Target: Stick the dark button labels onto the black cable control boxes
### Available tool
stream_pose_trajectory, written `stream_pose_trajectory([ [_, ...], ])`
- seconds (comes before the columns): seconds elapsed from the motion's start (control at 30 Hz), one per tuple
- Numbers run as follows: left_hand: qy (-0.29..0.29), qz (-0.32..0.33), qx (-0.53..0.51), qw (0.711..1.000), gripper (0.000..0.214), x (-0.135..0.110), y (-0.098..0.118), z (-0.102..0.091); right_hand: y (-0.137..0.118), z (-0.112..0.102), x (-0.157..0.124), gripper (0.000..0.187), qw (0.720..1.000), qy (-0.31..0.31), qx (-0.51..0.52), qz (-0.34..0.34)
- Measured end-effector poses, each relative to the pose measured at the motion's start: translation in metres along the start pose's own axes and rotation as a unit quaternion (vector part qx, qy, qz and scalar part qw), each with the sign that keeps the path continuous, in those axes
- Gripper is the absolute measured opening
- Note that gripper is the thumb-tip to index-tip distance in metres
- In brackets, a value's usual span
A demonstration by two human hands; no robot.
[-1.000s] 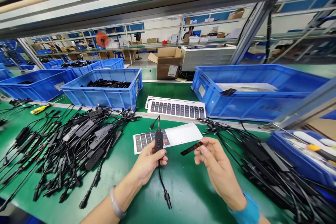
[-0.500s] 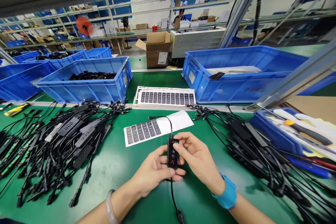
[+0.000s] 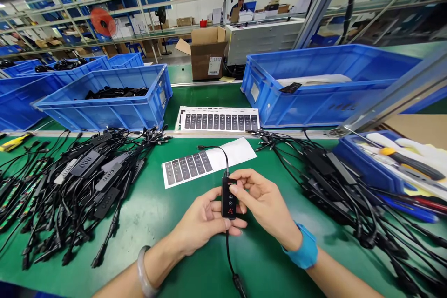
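A small black inline cable controller (image 3: 229, 200) with button marks on its face is held upright at the middle of the bench. My left hand (image 3: 206, 216) grips its lower part, fingers behind it and thumb at its bottom edge. The thumb of my right hand (image 3: 260, 202) presses on the upper face, with the fingers curled round its right side. One black cable (image 3: 225, 152) leaves the top and another runs down from the bottom. Just behind lies a white label sheet (image 3: 230, 151) with several dark button labels on its left part.
Piles of cabled controllers lie left (image 3: 87, 186) and right (image 3: 335, 186). A second label sheet (image 3: 220, 120) lies behind, between a left blue bin (image 3: 104, 114) and a right blue bin (image 3: 307, 111). A blue tool tray (image 3: 370, 172) stands at right, a cardboard box (image 3: 206, 58) farther back.
The view has tilted down slightly, so the bench sits a little higher in the picture. Both hands keep the controller in nearly the same hold, right thumb still on its face.
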State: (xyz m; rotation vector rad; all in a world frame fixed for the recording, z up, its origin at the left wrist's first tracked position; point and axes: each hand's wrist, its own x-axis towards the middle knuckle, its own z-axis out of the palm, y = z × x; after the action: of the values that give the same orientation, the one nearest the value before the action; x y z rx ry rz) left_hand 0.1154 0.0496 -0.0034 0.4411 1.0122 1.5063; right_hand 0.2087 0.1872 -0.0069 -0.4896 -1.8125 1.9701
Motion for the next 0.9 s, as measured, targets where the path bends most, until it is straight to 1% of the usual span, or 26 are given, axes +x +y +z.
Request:
stream_pose_trajectory([
  [0.23, 0.000, 0.006, -0.008, 1.000, 0.054, 0.0009, -0.0025, -0.0014, -0.0016, 0.0003, -0.0005, 0.024, 1.000, 0.007, -0.004, -0.008],
  [0.63, 0.001, -0.004, 0.000, 1.000, 0.055, -0.0003, -0.0008, 0.0001, 0.0015, 0.0012, -0.0011, 0.024, 1.000, 0.014, -0.010, 0.002],
  [0.9, -0.010, 0.000, 0.005, 1.000, 0.055, -0.0004, -0.0030, -0.0021, 0.0015, 0.0013, -0.0035, 0.024, 1.000, 0.017, -0.019, 0.008],
])
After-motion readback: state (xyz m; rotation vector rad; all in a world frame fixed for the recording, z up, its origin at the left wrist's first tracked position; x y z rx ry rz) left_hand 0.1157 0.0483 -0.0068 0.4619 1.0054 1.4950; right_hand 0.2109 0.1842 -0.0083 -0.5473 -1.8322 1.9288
